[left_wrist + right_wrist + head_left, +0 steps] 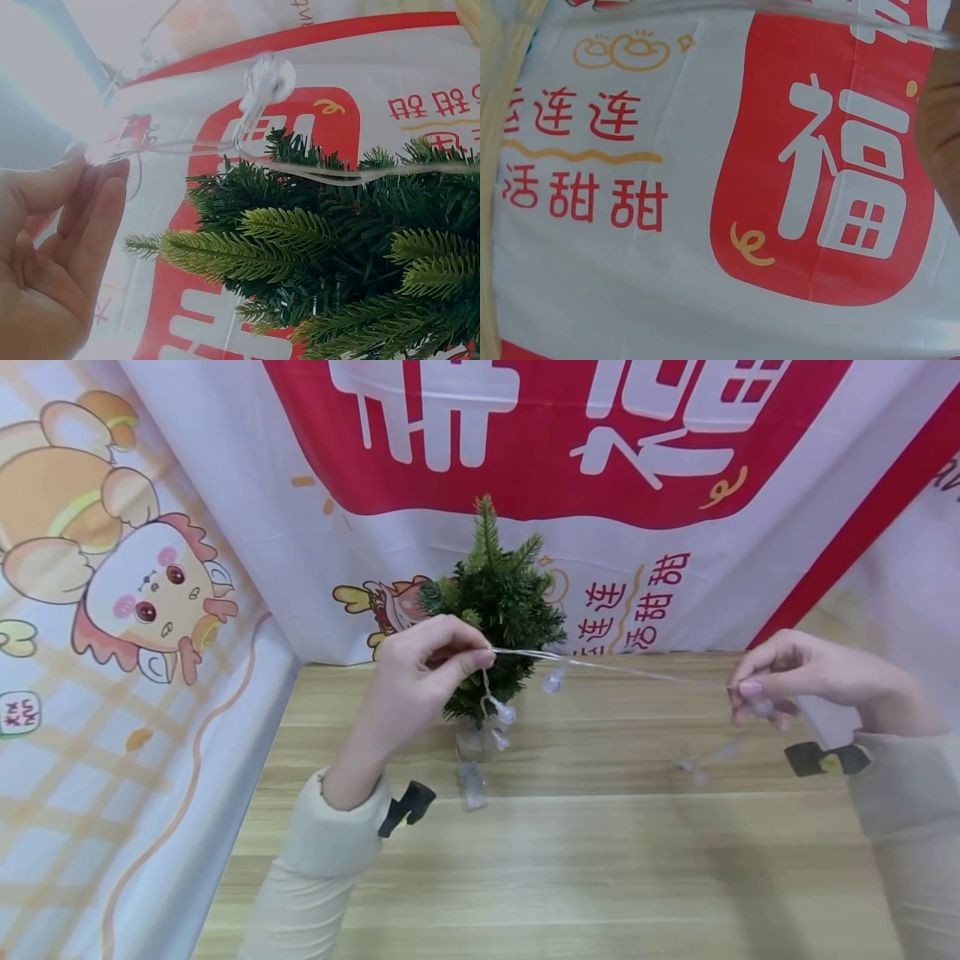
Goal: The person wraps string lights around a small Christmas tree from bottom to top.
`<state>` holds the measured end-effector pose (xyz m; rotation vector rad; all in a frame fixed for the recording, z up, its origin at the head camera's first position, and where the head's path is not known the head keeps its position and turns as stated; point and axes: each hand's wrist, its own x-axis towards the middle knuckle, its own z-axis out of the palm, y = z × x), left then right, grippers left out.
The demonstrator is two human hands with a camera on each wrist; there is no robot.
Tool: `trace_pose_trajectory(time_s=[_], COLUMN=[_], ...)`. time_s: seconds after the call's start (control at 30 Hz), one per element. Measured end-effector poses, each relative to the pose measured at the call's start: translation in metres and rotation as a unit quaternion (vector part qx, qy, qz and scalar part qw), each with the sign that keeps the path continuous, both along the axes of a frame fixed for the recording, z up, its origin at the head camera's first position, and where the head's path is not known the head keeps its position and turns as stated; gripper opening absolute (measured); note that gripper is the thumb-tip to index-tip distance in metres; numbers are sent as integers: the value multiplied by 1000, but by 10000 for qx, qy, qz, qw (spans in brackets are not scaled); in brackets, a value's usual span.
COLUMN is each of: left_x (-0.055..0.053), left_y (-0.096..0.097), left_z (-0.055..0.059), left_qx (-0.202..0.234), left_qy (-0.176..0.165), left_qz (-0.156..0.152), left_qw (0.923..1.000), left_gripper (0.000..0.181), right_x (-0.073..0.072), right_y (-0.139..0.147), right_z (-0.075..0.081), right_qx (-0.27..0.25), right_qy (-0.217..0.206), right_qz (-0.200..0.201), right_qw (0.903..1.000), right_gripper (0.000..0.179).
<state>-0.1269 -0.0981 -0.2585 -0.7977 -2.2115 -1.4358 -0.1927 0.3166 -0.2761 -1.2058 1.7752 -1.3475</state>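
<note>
A small green artificial Christmas tree (517, 602) stands on the wooden table against the backdrop. In front of it, my left hand (420, 681) pinches the clear wire of a string of fairy lights (622, 667) between thumb and fingertips. The wire runs taut to the right, where my right hand (810, 677) grips its other stretch. Clear bulbs (553, 681) hang from it near the tree, and a blurred loose end dangles below the right hand. In the left wrist view, the wire crosses the tree (337, 247) with a bulb (268, 81) above it.
A small clear box (472, 785) lies on the table (570, 868) by the tree's base (471, 743). Printed cloth covers the back (435, 493) and the left side (135, 777). In the right wrist view, only a sliver of hand (941, 135) shows at the edge.
</note>
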Motion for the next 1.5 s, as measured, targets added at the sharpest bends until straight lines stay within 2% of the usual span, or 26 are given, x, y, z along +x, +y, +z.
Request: trace_pose_trajectory(time_s=[0.13, 0.23, 0.43, 0.53, 0.63, 0.7, 0.8, 0.87, 0.93, 1.03, 1.17, 1.23, 1.3, 1.37, 1.43, 1.5], left_x=[3, 4, -2, -7, -12, -15, -21, -25, -29, -33, -40, -44, -47, -50, -53, -55], left_y=[-7, -13, -28, -36, -43, -45, -47, -48, -49, -51, -53, -53, -55, -56, -59, -61], left_z=[1, 1, -2, -5, -7, -9, -13, -15, -17, -17, -16, -16, -15, -16, -18, -21], left_qx=[205, 317, 778, 1259, 1755, 1995, 2293, 2559, 2898, 3496, 4090, 4169, 4120, 3943, 3644, 3085], left_qy=[-502, -619, -975, -1226, -1434, -1460, -1454, -1480, -1566, -1803, -2133, -2233, -2260, -2214, -2040, -1764], left_qz=[23, 63, 104, -25, -153, -86, 130, 279, 292, 114, -191, -229, -212, -98, 91, 428], left_qw=[9985, 9976, 9921, 9844, 9739, 9689, 9624, 9549, 9437, 9193, 8871, 8808, 8825, 8919, 9086, 9337], left_gripper=[2, 6, 3, 2, 4, 6, 6, 11, 15, 16, 22, 24, 24, 23, 18, 10], right_x=[1, 3, 1, -2, -5, -7, -8, -8, -8, -8, -9, -11, -14, -16, -18, -19], right_y=[2, 4, 3, 1, -3, -7, -16, -24, -32, -41, -46, -47, -48, -48, -49, -50], right_z=[5, 10, 14, 16, 19, 21, 25, 28, 32, 38, 44, 47, 52, 57, 64, 72], right_qx=[-30, -159, -867, -1398, -2076, -2522, -3151, -3515, -3800, -4123, -4328, -4391, -4438, -4453, -4461, -4522], right_qy=[216, 349, 147, 115, -64, -282, -596, -749, -874, -997, -1062, -1141, -1231, -1488, -1792, -2090], right_qz=[-692, -1092, -1325, -1249, -909, -602, -195, 73, 339, 573, 419, 185, 3, -327, -530, -811], right_qw=[9974, 9933, 9873, 9822, 9740, 9654, 9470, 9332, 9202, 9038, 8942, 8910, 8876, 8823, 8753, 8633], right_gripper=[47, 45, 43, 39, 35, 33, 31, 30, 28, 28, 28, 26, 25, 26, 29, 33])
